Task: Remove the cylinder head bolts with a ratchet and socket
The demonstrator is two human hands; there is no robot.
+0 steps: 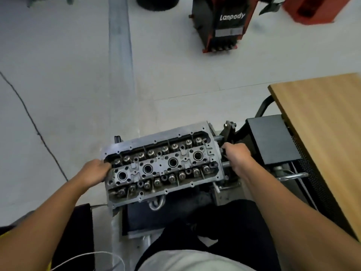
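A grey aluminium cylinder head (162, 165) sits tilted on an engine stand in front of me, its valve springs and spark plug wells facing up. My left hand (95, 171) grips the head's left end, fingers curled over the edge. My right hand (236, 155) grips the head's right end, next to the stand's black bracket. No ratchet or socket shows in view.
A wooden table (320, 124) stands at the right with a black box (273, 139) under its edge. A black and red Lanpody machine (222, 24) stands on the grey floor far ahead. A black cable (33, 124) runs across the floor at left.
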